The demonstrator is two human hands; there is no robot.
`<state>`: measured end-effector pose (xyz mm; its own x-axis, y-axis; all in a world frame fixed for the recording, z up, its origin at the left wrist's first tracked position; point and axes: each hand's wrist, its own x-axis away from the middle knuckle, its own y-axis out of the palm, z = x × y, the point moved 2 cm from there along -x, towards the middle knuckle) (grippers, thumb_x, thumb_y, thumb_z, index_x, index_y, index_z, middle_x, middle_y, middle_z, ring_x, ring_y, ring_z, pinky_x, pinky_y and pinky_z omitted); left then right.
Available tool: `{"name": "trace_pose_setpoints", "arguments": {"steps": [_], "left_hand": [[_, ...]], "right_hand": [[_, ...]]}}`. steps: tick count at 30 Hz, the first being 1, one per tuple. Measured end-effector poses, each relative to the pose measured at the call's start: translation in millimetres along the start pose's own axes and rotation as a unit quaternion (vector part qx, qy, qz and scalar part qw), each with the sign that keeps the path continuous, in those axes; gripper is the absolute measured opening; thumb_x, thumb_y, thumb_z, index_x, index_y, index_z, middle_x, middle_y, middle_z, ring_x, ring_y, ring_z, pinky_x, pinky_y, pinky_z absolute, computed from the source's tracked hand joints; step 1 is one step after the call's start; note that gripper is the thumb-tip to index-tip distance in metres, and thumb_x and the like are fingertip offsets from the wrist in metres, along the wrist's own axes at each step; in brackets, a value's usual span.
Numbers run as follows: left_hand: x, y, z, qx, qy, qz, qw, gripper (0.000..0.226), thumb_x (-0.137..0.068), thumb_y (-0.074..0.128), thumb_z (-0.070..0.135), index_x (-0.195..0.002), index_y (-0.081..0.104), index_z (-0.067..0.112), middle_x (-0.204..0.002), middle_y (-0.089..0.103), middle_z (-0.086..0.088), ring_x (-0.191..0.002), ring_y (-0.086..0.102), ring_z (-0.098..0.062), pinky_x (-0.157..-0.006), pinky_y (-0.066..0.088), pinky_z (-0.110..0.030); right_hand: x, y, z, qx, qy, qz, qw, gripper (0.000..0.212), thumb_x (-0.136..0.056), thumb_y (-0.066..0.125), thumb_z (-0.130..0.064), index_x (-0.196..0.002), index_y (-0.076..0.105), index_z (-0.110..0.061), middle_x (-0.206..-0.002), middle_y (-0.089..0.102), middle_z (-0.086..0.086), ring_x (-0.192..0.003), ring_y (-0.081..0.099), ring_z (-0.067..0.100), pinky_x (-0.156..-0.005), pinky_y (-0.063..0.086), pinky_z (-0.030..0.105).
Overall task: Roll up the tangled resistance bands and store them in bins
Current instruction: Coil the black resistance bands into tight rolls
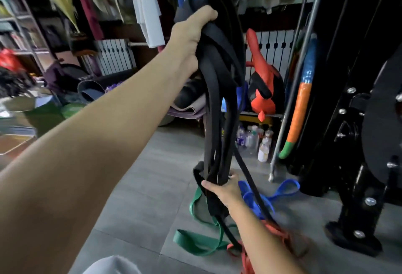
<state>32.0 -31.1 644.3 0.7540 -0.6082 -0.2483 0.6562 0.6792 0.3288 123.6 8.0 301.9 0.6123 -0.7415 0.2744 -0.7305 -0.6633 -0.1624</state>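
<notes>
Head view: our left hand (193,34) grips the black bands (219,91) held high, and our right hand (225,190) clasps their lower loops. Green band (195,243), blue band (256,199) and red band (278,234) lie tangled on the floor (134,197). Rolling seems barely begun, and we see no bin.

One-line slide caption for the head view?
Left hand holds the black resistance bands high; right hand grips their lower end, above a green band, blue band and red band on the floor.

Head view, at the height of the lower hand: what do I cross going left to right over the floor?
Green band → right hand gripping the black bands → blue band → black machine frame.
</notes>
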Motion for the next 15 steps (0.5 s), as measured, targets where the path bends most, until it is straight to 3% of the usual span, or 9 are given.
{"name": "trace_pose_setpoints", "arguments": {"steps": [2,4,6,8,11,13,15], "left_hand": [[4,-1,-1,0.015,-0.006,0.007,1.000,0.007,-0.081,0.066,0.011,-0.081,0.064,0.004,-0.073,0.066,-0.013,-0.066,0.064,-0.027,-0.077,0.056,-0.051],[6,-5,0,0.008,-0.009,0.013,1.000,0.007,-0.081,0.066,0.010,-0.083,0.065,0.004,-0.074,0.066,-0.013,-0.066,0.065,-0.027,-0.076,0.057,-0.050],[5,-15,7,-0.014,0.009,0.022,1.000,0.013,-0.077,0.069,0.010,-0.088,0.065,0.003,-0.074,0.066,-0.013,-0.068,0.064,-0.026,-0.074,0.058,-0.045],[0,-26,15,-0.067,0.036,0.031,0.997,0.019,-0.070,0.071,0.010,-0.087,0.065,0.005,-0.068,0.065,-0.010,-0.063,0.063,-0.024,-0.065,0.058,-0.037],[-3,-44,27,-0.127,0.071,0.056,0.988,0.008,-0.072,0.068,0.007,-0.079,0.065,0.007,-0.060,0.064,-0.005,-0.055,0.063,-0.020,-0.056,0.053,-0.029],[-5,-50,34,-0.164,0.098,0.057,0.980,0.007,-0.073,0.067,0.004,-0.076,0.064,0.010,-0.067,0.065,-0.006,-0.062,0.065,-0.020,-0.059,0.055,-0.031],[-6,-46,44,-0.243,0.140,0.036,0.959,0.010,-0.074,0.067,0.005,-0.079,0.063,0.013,-0.075,0.065,-0.004,-0.070,0.067,-0.017,-0.065,0.058,-0.030]], "right_hand": [[-3,10,-3,-0.083,0.012,0.018,0.996,0.073,-0.063,0.086,-0.021,-0.120,0.040,-0.010,-0.102,0.063,0.003,-0.095,0.060,0.022,-0.083,0.045,0.029],[-2,12,-14,-0.071,0.026,0.000,0.997,0.053,-0.072,0.079,-0.022,-0.116,0.056,-0.005,-0.106,0.067,0.009,-0.093,0.063,0.024,-0.080,0.048,0.030],[4,6,-25,0.011,0.024,-0.024,0.999,0.040,-0.079,0.073,-0.027,-0.104,0.063,0.003,-0.101,0.069,0.011,-0.092,0.064,0.028,-0.075,0.047,0.031],[12,-4,-36,0.064,0.000,-0.029,0.998,0.032,-0.081,0.070,-0.028,-0.089,0.066,0.003,-0.083,0.067,0.010,-0.083,0.063,0.028,-0.065,0.043,0.029],[11,-31,-55,0.118,0.002,0.005,0.993,0.036,-0.081,0.070,-0.031,-0.060,0.052,-0.007,-0.060,0.052,0.004,-0.065,0.054,0.022,-0.051,0.034,0.028],[12,-49,-75,0.146,-0.032,0.031,0.988,0.030,-0.080,0.071,-0.029,-0.068,0.056,-0.007,-0.068,0.055,0.008,-0.070,0.057,0.024,-0.053,0.034,0.030],[13,-63,-98,0.137,-0.097,0.040,0.985,0.020,-0.081,0.071,-0.021,-0.091,0.065,-0.004,-0.083,0.058,0.007,-0.087,0.061,0.024,-0.063,0.039,0.029]]}}
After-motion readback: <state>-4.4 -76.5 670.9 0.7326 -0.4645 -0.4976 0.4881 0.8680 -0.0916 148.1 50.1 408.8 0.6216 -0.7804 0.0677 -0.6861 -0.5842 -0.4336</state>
